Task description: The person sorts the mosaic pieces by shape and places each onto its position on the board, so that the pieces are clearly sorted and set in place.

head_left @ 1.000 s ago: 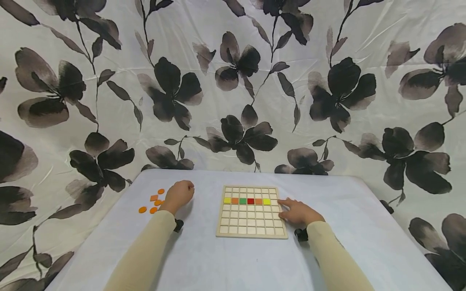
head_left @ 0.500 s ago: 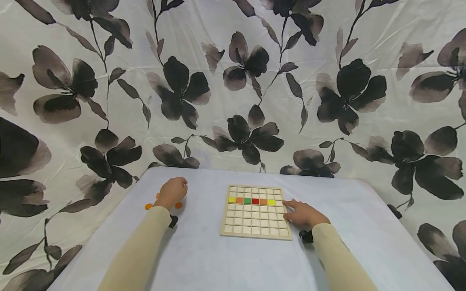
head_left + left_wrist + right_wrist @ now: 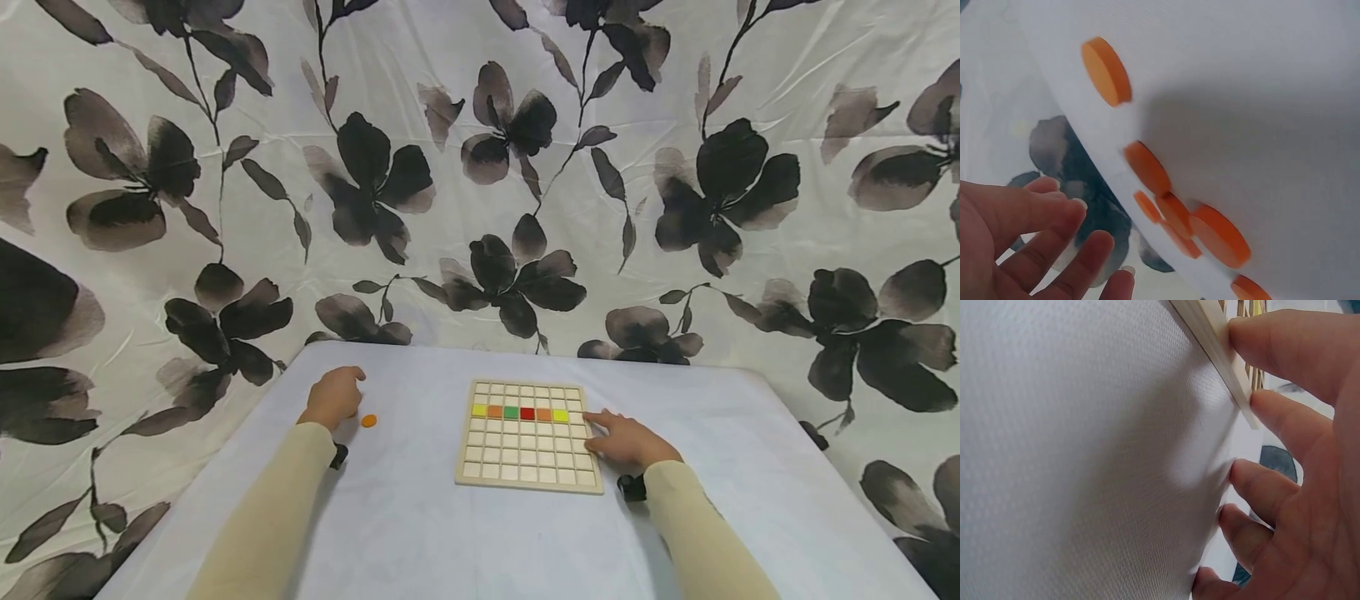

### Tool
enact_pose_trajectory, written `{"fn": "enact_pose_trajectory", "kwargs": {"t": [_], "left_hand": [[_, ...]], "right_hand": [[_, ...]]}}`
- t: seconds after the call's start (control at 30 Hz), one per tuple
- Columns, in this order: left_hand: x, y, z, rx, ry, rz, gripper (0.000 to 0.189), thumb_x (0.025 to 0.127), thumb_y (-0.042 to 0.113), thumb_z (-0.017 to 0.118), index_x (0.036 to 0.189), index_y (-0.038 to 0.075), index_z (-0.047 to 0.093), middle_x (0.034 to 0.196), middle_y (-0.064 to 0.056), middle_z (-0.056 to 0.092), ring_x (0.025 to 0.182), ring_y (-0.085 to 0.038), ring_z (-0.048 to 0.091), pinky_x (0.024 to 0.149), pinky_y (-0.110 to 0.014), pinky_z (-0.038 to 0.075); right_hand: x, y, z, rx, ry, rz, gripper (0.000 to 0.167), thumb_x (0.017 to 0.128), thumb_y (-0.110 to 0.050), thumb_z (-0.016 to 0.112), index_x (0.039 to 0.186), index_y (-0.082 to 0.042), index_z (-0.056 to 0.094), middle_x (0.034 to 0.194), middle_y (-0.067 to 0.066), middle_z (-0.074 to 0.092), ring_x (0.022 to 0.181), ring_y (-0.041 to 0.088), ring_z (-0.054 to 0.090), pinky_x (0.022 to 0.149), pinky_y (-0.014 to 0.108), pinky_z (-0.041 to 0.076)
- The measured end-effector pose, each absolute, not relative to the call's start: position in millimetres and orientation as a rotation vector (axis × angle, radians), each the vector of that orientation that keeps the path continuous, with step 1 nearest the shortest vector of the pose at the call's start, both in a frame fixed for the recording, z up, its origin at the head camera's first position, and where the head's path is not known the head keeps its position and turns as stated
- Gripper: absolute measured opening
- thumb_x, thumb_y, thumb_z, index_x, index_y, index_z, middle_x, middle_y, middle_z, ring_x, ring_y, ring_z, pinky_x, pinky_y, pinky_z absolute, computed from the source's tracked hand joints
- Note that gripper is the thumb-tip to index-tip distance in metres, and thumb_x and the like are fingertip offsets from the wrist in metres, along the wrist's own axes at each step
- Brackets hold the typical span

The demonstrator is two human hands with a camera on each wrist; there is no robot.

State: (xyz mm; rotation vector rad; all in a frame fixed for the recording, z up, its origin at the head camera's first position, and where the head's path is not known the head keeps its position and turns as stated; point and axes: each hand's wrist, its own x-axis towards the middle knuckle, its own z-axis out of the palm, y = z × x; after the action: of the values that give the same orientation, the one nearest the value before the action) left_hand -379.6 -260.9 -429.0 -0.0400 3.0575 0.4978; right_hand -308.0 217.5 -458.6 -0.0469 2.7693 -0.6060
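At the table's left, my left hand [image 3: 332,397] hovers over the orange pieces, its fingers loosely bent with nothing visible between them. One orange disc [image 3: 369,421] lies just to the right of that hand. More pieces show in the left wrist view, among them an orange disc [image 3: 1215,236] at the edge of a tight cluster; the hand hides them from the head view. My right hand [image 3: 633,442] touches the right edge of the wooden grid board [image 3: 528,487] with thumb and index finger. One row of the board carries yellow, orange, green and red square tiles.
A white cloth covers the table [image 3: 450,542]. Behind it hangs a floral curtain [image 3: 622,208]. Each wrist wears a small black camera [image 3: 632,487].
My left hand has moved left over the orange pieces and hides most of them. One orange disc has come into view to its right. The right hand stays at the board's edge.
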Motion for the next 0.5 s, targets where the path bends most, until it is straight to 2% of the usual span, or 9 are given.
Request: {"fn": "enact_pose_trajectory", "kwargs": {"t": [0.13, 0.33, 0.5], "left_hand": [[-378, -267, -430, -0.047, 3.048, 0.525, 0.040, 0.092, 0.007, 0.054, 0.131, 0.002, 0.055, 0.123, -0.020, 0.061, 0.099, -0.031, 0.055, 0.093, -0.053, 0.047], [-375, -276, -432, -0.013, 3.030, 0.542, 0.039, 0.091, 0.005, 0.053, 0.129, -0.002, 0.056, 0.124, -0.022, 0.060, 0.103, -0.033, 0.056, 0.089, -0.050, 0.048], [-378, -285, -436, -0.056, 3.012, 0.572, 0.037, 0.091, 0.002, 0.048, 0.126, -0.003, 0.057, 0.123, -0.023, 0.060, 0.098, -0.032, 0.054, 0.089, -0.049, 0.049]], "right_hand": [[-308, 217, -459, -0.036, 2.769, -0.612, 0.059, 0.094, -0.038, 0.057, 0.148, -0.023, 0.041, 0.158, 0.020, 0.024, 0.145, 0.047, 0.018, 0.112, 0.067, 0.019], [-306, 216, -460, -0.029, 2.774, -0.616, 0.058, 0.093, -0.037, 0.057, 0.148, -0.023, 0.042, 0.158, 0.020, 0.025, 0.145, 0.047, 0.018, 0.112, 0.067, 0.019], [-306, 216, -459, -0.029, 2.781, -0.621, 0.058, 0.093, -0.037, 0.058, 0.147, -0.023, 0.042, 0.158, 0.020, 0.026, 0.145, 0.046, 0.018, 0.112, 0.067, 0.020]]}}
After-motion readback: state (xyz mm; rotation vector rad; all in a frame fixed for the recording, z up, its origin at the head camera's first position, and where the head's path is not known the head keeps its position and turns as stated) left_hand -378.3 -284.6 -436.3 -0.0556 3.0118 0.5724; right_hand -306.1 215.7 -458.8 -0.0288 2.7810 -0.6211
